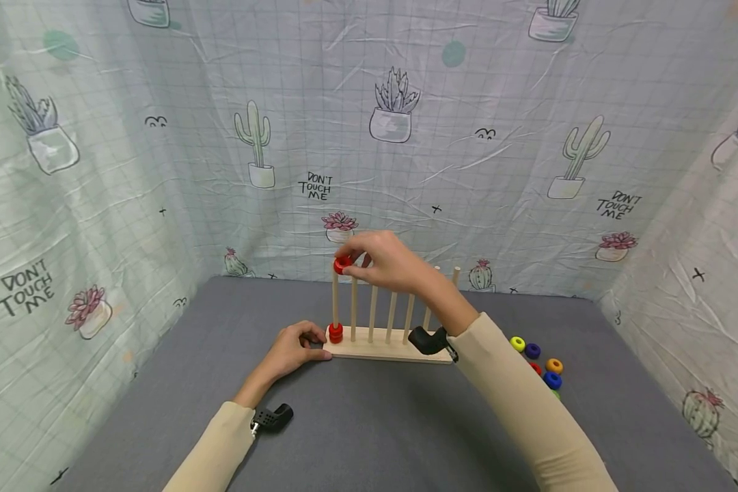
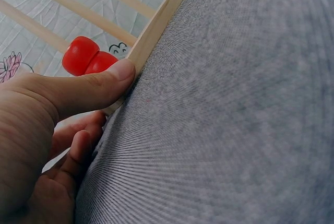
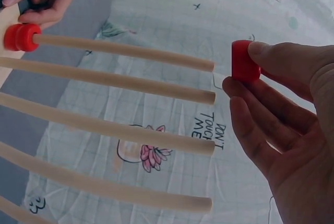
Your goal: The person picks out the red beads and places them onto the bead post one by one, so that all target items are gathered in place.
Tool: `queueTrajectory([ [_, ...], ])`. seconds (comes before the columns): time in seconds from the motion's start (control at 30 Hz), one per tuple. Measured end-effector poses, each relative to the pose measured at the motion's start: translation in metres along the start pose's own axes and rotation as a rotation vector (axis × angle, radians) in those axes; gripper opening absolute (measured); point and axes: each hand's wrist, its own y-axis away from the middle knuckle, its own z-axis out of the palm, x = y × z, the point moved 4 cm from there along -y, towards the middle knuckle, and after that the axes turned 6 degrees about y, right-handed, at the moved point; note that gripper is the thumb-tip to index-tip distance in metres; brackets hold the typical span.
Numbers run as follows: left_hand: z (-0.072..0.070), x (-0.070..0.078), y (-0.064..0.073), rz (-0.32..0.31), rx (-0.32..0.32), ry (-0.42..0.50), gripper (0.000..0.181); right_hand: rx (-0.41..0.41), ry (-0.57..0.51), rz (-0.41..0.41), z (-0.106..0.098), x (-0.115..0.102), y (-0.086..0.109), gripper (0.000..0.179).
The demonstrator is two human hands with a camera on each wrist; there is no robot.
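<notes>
At the nine o'clock end of the wooden base (image 1: pixel 387 350), the left hand (image 1: pixel 291 350) grips the wood between thumb and curled fingers. The right hand (image 1: pixel 383 260), part-closed, pinches a red bead (image 3: pixel 246 63) just clear of the endmost peg's (image 1: pixel 335 301) tip, above two red beads (image 1: pixel 335 333) stacked at its foot. Loose coloured beads (image 1: pixel 552 380) lie toward four o'clock on the table (image 1: pixel 357 430).

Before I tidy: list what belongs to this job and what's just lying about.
Belongs:
red ring in right hand
pegged rack, left hand holding its end
two red rings on end peg

Lying about:
loose rings at right, possibly for later
backdrop cloth, just hanging
</notes>
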Motion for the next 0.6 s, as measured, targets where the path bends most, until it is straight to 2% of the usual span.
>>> queueTrajectory([
  [0.6,0.0,0.002,0.001,-0.015,-0.003,-0.018,0.029,-0.012,0.013,0.056,-0.001,0.006,-0.013,0.026],
])
